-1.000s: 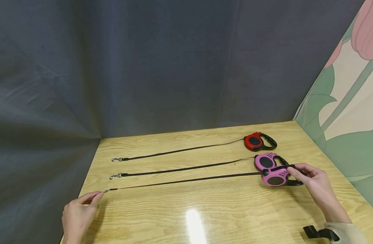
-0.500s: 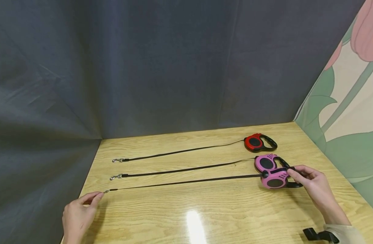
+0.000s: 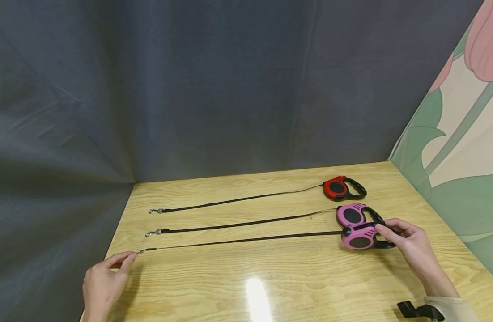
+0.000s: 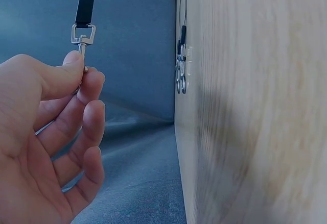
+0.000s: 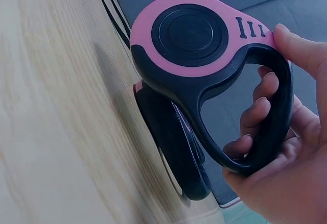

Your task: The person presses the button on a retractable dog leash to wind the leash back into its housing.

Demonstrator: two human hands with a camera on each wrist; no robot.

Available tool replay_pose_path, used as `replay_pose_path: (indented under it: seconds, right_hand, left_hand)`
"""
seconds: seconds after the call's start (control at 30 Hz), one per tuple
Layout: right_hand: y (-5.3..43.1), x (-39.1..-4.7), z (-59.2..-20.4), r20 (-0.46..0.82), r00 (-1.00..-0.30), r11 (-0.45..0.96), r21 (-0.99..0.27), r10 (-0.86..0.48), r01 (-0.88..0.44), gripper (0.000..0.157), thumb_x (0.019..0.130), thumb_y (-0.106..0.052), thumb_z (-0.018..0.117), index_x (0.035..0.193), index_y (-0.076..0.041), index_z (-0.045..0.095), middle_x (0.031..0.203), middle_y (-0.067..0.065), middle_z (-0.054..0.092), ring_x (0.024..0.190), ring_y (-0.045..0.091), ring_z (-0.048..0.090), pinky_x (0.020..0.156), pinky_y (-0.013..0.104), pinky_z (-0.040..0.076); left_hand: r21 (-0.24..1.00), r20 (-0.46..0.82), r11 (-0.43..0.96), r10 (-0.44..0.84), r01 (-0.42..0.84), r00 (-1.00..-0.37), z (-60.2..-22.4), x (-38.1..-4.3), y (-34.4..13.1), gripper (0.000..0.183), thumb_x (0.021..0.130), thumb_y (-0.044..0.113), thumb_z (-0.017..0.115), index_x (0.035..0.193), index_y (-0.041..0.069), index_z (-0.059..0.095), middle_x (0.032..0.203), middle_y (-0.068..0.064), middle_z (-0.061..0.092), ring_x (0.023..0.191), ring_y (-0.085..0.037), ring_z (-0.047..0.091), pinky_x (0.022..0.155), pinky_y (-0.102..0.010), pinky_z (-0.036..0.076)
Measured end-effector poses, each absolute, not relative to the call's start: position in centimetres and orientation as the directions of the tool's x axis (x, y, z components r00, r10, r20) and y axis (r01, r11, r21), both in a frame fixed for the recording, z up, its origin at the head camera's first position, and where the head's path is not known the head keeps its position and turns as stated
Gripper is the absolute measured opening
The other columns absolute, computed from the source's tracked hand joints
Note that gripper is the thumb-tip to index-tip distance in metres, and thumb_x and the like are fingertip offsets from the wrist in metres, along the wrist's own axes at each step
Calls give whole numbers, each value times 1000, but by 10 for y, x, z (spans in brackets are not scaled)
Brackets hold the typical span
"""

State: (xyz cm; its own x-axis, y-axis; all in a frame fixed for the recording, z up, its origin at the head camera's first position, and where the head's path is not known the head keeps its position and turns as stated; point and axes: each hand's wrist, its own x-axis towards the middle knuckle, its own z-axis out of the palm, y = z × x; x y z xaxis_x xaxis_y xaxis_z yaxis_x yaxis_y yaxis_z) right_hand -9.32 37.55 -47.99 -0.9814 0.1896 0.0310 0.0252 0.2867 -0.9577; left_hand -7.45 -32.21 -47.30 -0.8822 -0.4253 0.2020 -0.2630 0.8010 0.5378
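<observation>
At the table's front left, my left hand (image 3: pixel 104 281) pinches a metal snap hook (image 4: pixel 83 44) between thumb and forefinger, the other fingers loosely bent. From the hook a black leash strap (image 3: pixel 246 240) stretches nearly straight to a pink retractable dog leash (image 5: pixel 187 36). My right hand (image 3: pixel 409 243) grips its black handle, fingers curled through the loop and thumb on top. That casing is raised above the table, tilted. Just behind it lies a second pink retractable leash (image 3: pixel 351 215), partly hidden by the held one.
A red retractable leash (image 3: pixel 336 188) lies farther back on the wooden table (image 3: pixel 198 286). Both lying leashes have their straps drawn out leftward, ending in snap hooks (image 3: pixel 155 210). Dark cloth (image 3: pixel 230 89) closes off the back and left; a flowered curtain (image 3: pixel 464 179) hangs at right.
My right hand has shifted slightly left with the held pink leash. The left hand keeps its pinch on the snap hook, nearly still. The two lying leashes have not moved.
</observation>
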Motion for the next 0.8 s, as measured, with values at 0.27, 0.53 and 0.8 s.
replay_pose_path:
  seconds: [0.27,0.53,0.8]
  right_hand:
    - [373,-95,-481,32,-985,314,-949,170,23,14,104,-9,69,101,-19,79,88,-18,73,85,1,65,73,18,49]
    - [371,-96,-483,49,-986,313,-950,159,3,10,103,-11,72,103,-17,79,91,-10,73,86,0,65,75,17,50]
    - [370,-96,-484,43,-986,337,-941,164,15,7,102,-14,74,103,-18,80,91,-5,74,85,1,65,75,18,50]
  left_hand:
    - [527,226,816,-403,-236,-887,-474,-74,-323,22,95,35,82,101,14,87,86,-9,82,55,-8,61,71,-54,54]
    - [528,260,825,-382,-201,-887,-476,-75,-321,19,92,34,86,98,17,87,84,-7,82,53,-5,60,64,-46,52]
    - [530,248,821,-388,-211,-888,-478,-76,-318,19,91,34,86,98,17,87,84,-7,82,53,-4,59,65,-47,53]
